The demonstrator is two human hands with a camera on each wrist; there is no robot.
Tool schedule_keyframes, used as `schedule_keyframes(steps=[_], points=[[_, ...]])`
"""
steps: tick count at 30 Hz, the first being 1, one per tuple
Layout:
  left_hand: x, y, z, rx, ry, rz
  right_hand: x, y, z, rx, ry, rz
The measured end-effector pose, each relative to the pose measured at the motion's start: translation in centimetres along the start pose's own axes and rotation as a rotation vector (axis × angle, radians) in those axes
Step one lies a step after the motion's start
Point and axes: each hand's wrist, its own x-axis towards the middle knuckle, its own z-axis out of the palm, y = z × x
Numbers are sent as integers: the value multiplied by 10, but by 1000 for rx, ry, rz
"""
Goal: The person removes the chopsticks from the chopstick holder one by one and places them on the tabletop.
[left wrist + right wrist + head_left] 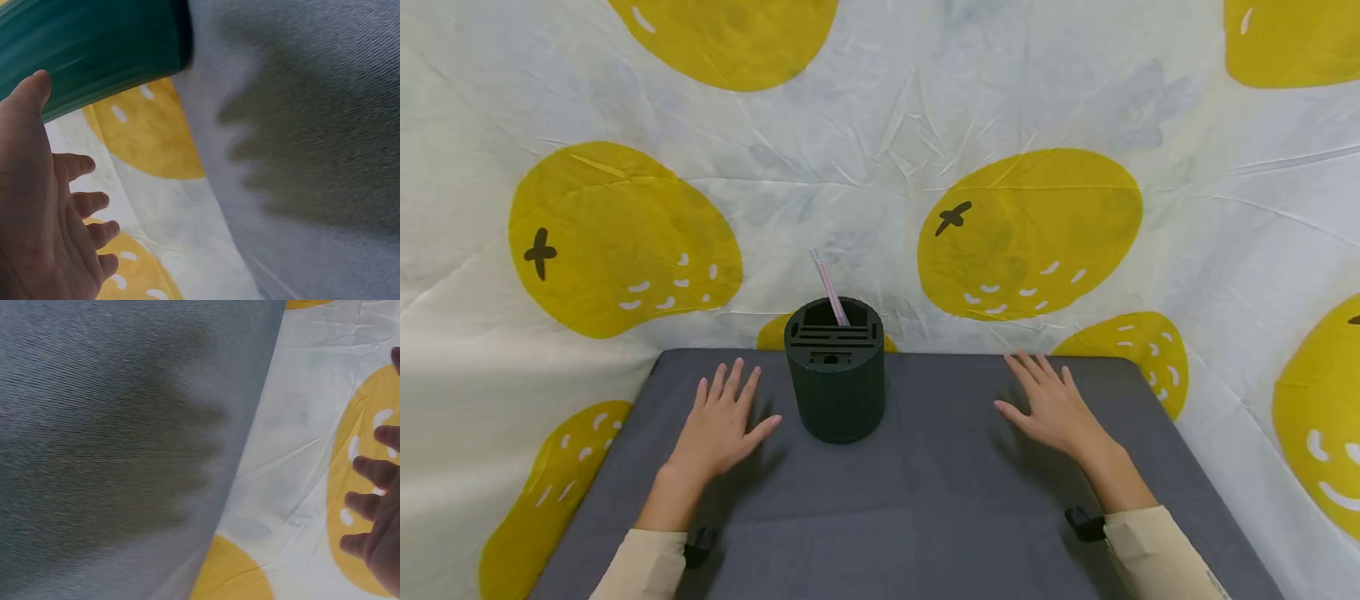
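A dark green round desk organizer (838,400) stands upright near the back of the grey table, left of the middle. Its top has slots and a rear opening, from which a thin pink and clear stick (830,287) leans out. My left hand (718,429) hovers to the left of the organizer with fingers spread, holding nothing; the thumb points toward it. In the left wrist view the organizer's green side (94,50) shows beyond the thumb. My right hand (1060,412) is held over the right part of the table, fingers spread and holding nothing, well apart from the organizer.
The table (910,533) is covered in plain grey cloth. Behind it and at both sides hangs a white curtain (865,150) printed with large yellow fruit shapes. Dark straps (702,546) show at both wrists, and both hands cast shadows on the cloth.
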Motion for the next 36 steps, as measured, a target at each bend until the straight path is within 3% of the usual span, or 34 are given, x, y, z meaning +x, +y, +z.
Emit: schedule_keyframes(steps=[10, 22, 30, 36], points=[[5, 4, -26, -2, 15, 17, 30, -27, -31, -34, 113, -171], [15, 14, -54, -6, 71, 65, 62, -58, -53, 47, 74, -212], [31, 28, -70, -27, 100, 96, 81, -82, -63, 219, 6, -189], [43, 43, -81, -64, 94, 133, 100, -97, -67, 258, -35, -193]])
